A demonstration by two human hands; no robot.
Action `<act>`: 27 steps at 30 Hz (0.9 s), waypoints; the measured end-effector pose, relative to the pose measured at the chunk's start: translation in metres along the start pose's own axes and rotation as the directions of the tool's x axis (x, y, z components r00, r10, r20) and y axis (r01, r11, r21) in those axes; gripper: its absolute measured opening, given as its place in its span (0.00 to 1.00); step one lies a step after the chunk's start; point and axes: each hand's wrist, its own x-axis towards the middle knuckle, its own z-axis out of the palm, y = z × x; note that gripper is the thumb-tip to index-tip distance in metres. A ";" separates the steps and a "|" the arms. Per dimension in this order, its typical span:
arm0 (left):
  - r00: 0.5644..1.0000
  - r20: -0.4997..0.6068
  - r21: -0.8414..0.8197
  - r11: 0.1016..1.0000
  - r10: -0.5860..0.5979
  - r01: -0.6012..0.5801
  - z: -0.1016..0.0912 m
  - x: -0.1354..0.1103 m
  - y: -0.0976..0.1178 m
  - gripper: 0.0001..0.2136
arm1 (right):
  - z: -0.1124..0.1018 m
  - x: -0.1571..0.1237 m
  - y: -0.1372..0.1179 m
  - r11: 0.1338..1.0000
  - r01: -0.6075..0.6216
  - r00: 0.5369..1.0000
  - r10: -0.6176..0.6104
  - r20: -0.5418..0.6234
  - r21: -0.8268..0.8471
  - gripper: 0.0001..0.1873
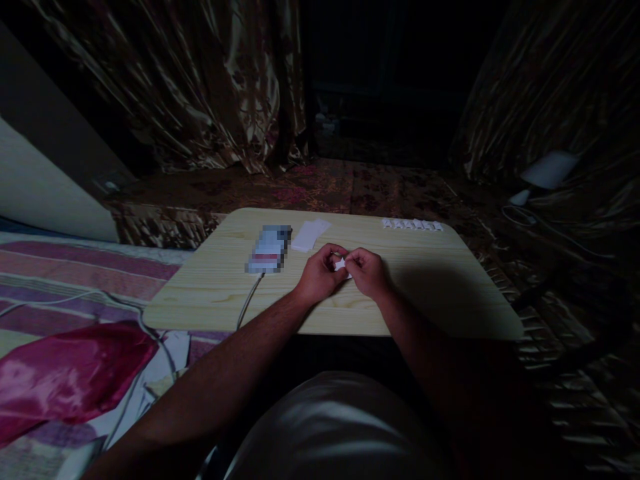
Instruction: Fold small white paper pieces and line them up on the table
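Observation:
Both hands meet over the middle of a light wooden lap table (215,287). My left hand (320,272) and my right hand (369,272) pinch a small white piece of paper (341,265) between their fingertips, fingers curled close together. A small stack of white paper slips (310,235) lies just behind the hands. A row of several small folded white paper pieces (413,225) is lined up along the table's far right edge.
A phone (269,249) lies on the table left of the hands, its cable (249,301) running off the near edge. A striped bedspread (75,273) and red cloth (65,373) lie left. Dark satin curtains (200,87) hang behind. A white lamp-like object (547,170) sits at right.

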 end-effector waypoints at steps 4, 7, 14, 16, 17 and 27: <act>1.000 -0.017 0.001 1.000 -0.007 0.007 0.000 0.000 0.001 0.19 | 0.000 -0.001 0.000 1.000 -0.004 1.000 0.004 0.001 0.011 0.05; 1.000 -0.014 0.026 1.000 0.015 -0.015 0.000 0.000 -0.001 0.18 | 0.000 0.000 0.000 1.000 -0.008 1.000 0.007 0.002 0.019 0.05; 0.999 0.000 0.050 0.998 0.033 -0.033 -0.001 0.001 -0.004 0.18 | -0.001 0.000 0.000 0.998 0.002 1.000 -0.003 0.013 0.066 0.04; 0.999 -0.030 0.062 0.997 0.037 -0.035 -0.002 0.002 -0.003 0.18 | -0.002 0.001 -0.001 0.996 -0.023 1.000 0.021 0.016 0.089 0.05; 0.998 -0.049 0.068 0.997 0.038 -0.035 -0.003 0.002 -0.002 0.18 | -0.002 0.001 -0.001 0.994 -0.039 0.999 0.038 0.019 0.100 0.06; 0.995 -0.102 0.075 0.997 -0.007 0.015 -0.004 0.005 0.000 0.16 | -0.003 0.003 0.003 0.994 -0.074 0.997 0.072 0.029 0.084 0.07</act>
